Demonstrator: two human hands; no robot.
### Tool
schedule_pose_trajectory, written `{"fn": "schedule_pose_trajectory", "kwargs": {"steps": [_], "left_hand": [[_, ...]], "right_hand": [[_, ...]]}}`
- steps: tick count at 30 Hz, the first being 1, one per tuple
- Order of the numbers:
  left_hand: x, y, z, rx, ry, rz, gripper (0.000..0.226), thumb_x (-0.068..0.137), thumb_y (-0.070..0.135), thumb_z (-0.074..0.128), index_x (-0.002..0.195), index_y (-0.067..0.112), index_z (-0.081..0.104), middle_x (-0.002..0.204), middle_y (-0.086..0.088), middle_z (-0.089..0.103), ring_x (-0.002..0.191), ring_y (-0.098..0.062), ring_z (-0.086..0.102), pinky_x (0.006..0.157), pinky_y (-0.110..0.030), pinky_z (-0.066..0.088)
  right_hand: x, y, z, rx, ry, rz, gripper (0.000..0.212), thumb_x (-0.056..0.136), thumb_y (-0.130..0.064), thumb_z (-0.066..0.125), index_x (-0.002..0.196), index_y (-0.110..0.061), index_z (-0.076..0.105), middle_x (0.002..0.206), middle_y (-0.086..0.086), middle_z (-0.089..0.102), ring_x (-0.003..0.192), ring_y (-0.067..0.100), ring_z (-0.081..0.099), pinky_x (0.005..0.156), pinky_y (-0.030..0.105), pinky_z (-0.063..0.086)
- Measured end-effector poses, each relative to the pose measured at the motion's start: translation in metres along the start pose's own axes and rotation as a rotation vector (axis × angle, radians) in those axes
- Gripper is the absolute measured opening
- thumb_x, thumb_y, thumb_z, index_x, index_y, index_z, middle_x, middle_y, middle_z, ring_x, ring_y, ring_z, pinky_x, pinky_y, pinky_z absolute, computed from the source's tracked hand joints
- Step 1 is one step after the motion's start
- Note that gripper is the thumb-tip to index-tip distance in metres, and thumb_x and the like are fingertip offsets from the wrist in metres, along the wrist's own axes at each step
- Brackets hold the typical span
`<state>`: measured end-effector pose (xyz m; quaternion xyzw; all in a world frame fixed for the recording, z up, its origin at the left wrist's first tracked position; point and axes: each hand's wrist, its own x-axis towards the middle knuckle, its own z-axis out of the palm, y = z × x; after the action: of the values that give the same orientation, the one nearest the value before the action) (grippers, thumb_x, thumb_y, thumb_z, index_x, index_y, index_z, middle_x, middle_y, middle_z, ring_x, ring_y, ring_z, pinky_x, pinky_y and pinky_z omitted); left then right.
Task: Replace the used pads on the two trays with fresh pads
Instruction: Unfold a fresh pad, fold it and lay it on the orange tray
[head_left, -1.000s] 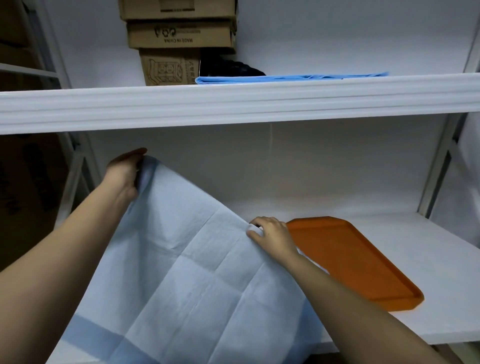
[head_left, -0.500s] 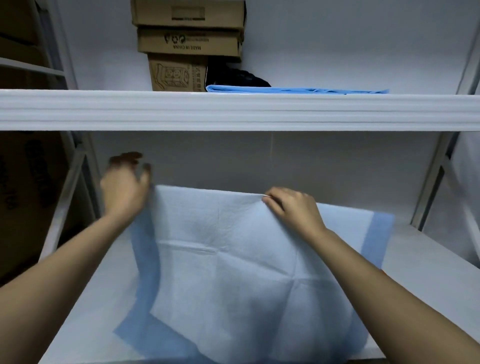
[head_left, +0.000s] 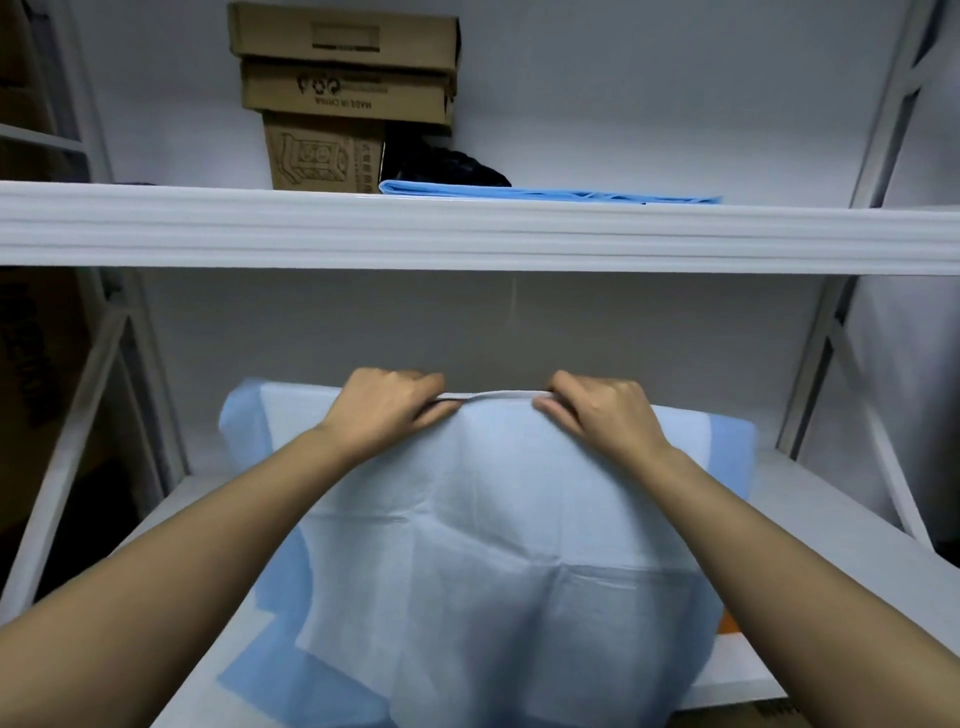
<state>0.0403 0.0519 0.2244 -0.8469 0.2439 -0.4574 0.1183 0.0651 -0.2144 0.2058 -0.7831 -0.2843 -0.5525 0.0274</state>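
A pale blue pad (head_left: 498, 545) with darker blue borders is held up over the lower shelf. My left hand (head_left: 384, 410) and my right hand (head_left: 597, 410) both pinch its top edge near the middle, close together. The pad hangs down toward me and covers most of the shelf. Only a small orange corner of a tray (head_left: 727, 623) shows beside my right forearm. A folded stack of blue pads (head_left: 545, 193) lies on the upper shelf.
The white upper shelf edge (head_left: 467, 234) runs across just above my hands. Stacked cardboard boxes (head_left: 343, 93) and a dark bundle (head_left: 447, 166) stand on it. White uprights (head_left: 826, 364) frame the right side; the lower shelf (head_left: 831, 545) extends right.
My left hand moved right and took hold of the pad's top edge next to my right hand. The pad was lifted and now hides the orange tray almost fully.
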Motion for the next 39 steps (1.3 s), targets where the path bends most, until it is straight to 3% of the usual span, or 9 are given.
{"fn": "schedule_pose_trajectory", "kwargs": {"steps": [3, 7, 13, 19, 24, 28, 33, 36, 39], "left_hand": [[0.002, -0.012, -0.003, -0.007, 0.039, 0.055, 0.048, 0.088, 0.055, 0.034, 0.059, 0.019, 0.046, 0.049, 0.000, 0.055, 0.039, -0.024, 0.055, 0.040, -0.017, 0.022], [0.010, -0.022, -0.012, -0.009, 0.056, 0.043, 0.066, 0.096, 0.059, 0.013, 0.057, 0.018, 0.047, 0.048, -0.001, 0.056, 0.038, -0.025, 0.055, 0.043, -0.017, 0.024], [0.017, -0.044, -0.030, 0.021, 0.105, 0.048, 0.051, 0.089, 0.048, 0.034, 0.054, 0.015, 0.050, 0.049, -0.005, 0.059, 0.041, -0.028, 0.059, 0.040, -0.022, 0.039], [0.003, -0.062, -0.032, -0.005, 0.070, -0.008, 0.057, 0.089, 0.050, 0.028, 0.058, 0.014, 0.059, 0.057, -0.010, 0.065, 0.051, -0.030, 0.064, 0.047, -0.027, 0.045], [-0.005, -0.058, -0.026, -0.017, 0.009, -0.053, 0.060, 0.088, 0.055, 0.022, 0.060, 0.016, 0.059, 0.061, -0.007, 0.067, 0.056, -0.030, 0.065, 0.051, -0.027, 0.045], [0.009, -0.039, -0.027, -0.017, -0.046, -0.046, 0.061, 0.087, 0.056, 0.020, 0.059, 0.017, 0.056, 0.061, -0.006, 0.066, 0.055, -0.030, 0.064, 0.051, -0.025, 0.039], [0.036, -0.003, -0.025, 0.011, -0.143, -0.003, 0.055, 0.097, 0.054, 0.027, 0.076, 0.016, 0.060, 0.084, -0.009, 0.070, 0.079, -0.033, 0.067, 0.060, -0.028, 0.033], [0.046, 0.011, -0.026, 0.063, -0.192, -0.007, 0.047, 0.099, 0.048, 0.030, 0.086, 0.015, 0.061, 0.094, -0.008, 0.069, 0.089, -0.032, 0.066, 0.062, -0.028, 0.032], [0.042, 0.006, -0.028, 0.086, -0.198, -0.030, 0.045, 0.100, 0.046, 0.029, 0.088, 0.016, 0.060, 0.096, -0.007, 0.070, 0.089, -0.032, 0.065, 0.061, -0.028, 0.032]], "right_hand": [[-0.013, 0.021, -0.002, -0.020, 0.022, 0.039, 0.059, 0.098, -0.054, 0.023, 0.068, -0.014, 0.055, 0.049, 0.001, 0.055, 0.041, 0.026, 0.054, 0.037, 0.024, 0.032], [-0.012, 0.038, -0.009, -0.041, 0.052, 0.030, 0.061, 0.098, -0.055, 0.023, 0.064, -0.014, 0.053, 0.048, 0.004, 0.054, 0.041, 0.028, 0.055, 0.037, 0.024, 0.033], [0.001, 0.064, -0.032, -0.059, 0.125, 0.058, 0.059, 0.099, -0.052, 0.026, 0.061, -0.013, 0.049, 0.049, 0.007, 0.054, 0.042, 0.030, 0.054, 0.039, 0.026, 0.035], [-0.014, 0.098, -0.039, -0.149, 0.033, 0.172, 0.056, 0.096, -0.050, 0.031, 0.064, -0.011, 0.054, 0.049, 0.009, 0.056, 0.041, 0.031, 0.054, 0.044, 0.026, 0.037], [-0.035, 0.114, -0.035, -0.264, -0.038, 0.271, 0.061, 0.097, -0.049, 0.025, 0.062, -0.010, 0.057, 0.044, 0.009, 0.052, 0.036, 0.029, 0.050, 0.047, 0.020, 0.027], [-0.018, 0.099, -0.034, -0.371, -0.085, 0.493, 0.038, 0.089, -0.032, 0.038, 0.073, -0.008, 0.063, 0.066, 0.017, 0.062, 0.060, 0.036, 0.058, 0.057, 0.034, 0.039], [0.025, -0.020, -0.003, 0.092, -0.108, 0.166, 0.038, 0.090, -0.038, 0.037, 0.095, -0.016, 0.068, 0.088, 0.003, 0.069, 0.080, 0.026, 0.063, 0.075, 0.036, 0.035], [0.037, -0.072, 0.005, 0.287, -0.172, 0.281, 0.049, 0.093, -0.042, 0.022, 0.089, -0.016, 0.064, 0.084, 0.002, 0.067, 0.081, 0.026, 0.060, 0.075, 0.037, 0.039], [0.035, -0.078, 0.013, 0.393, -0.165, 0.439, 0.053, 0.089, -0.050, 0.013, 0.075, -0.016, 0.051, 0.072, 0.005, 0.062, 0.070, 0.031, 0.058, 0.060, 0.036, 0.036]]}}
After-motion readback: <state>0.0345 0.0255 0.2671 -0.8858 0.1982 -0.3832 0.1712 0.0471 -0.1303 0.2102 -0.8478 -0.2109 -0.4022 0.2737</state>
